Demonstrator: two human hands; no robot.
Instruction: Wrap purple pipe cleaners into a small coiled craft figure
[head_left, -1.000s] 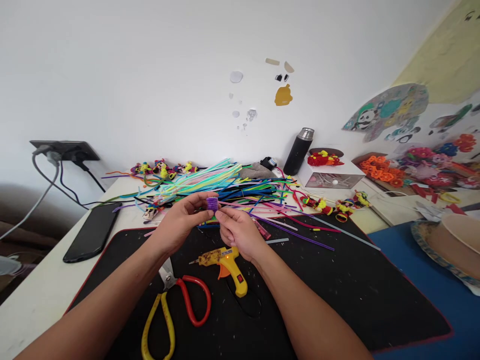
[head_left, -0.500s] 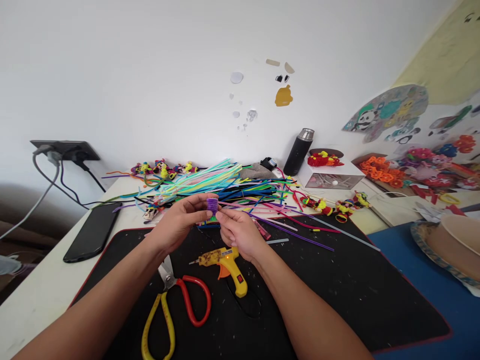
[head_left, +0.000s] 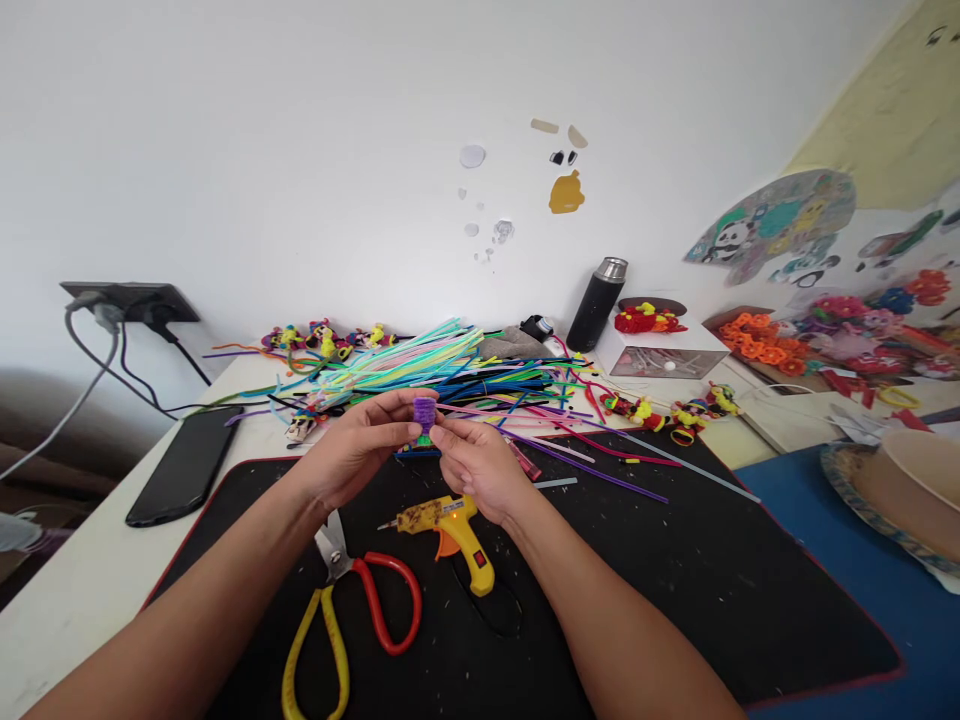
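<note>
A small purple fuzzy piece (head_left: 424,412) with a bit of green at its lower end is held up above the black mat (head_left: 675,560). My left hand (head_left: 360,445) pinches it from the left, thumb and fingers round its edge. From the right, my right hand (head_left: 476,462) grips its lower side between thumb and forefinger. Below the hands lies a yellow glue gun (head_left: 454,525) with an orange trigger and a small lit light. Scissors (head_left: 337,565) with one red and one yellow handle rest to its left, partly under my left forearm.
Behind the hands lies a pile of coloured pipe cleaners (head_left: 405,365). A phone (head_left: 184,465) is at the left, a black flask (head_left: 598,305) and a white box (head_left: 667,350) at the back right, a bowl (head_left: 926,475) far right.
Both hands hold the purple piece in nearly the same place. It has turned slightly, so a little more of its face shows.
</note>
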